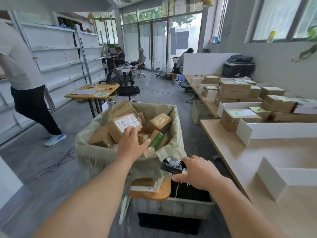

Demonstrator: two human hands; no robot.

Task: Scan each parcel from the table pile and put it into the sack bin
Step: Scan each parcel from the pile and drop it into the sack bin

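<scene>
Left hand (132,145) mid-frame, fingers spread straight over labelled parcel (125,124) in sack bin (96,152), contact unclear, right hand (197,172) lower centre, fingers clamped on black scanner (172,164), parcel pile (240,117) on surface (231,152) right.

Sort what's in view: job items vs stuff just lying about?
Job: left hand over the sack bin; parcels in it; right hand gripping the handheld scanner; parcel pile on the table.
Lying about: printer, office chair, shelving, small desk.
</scene>
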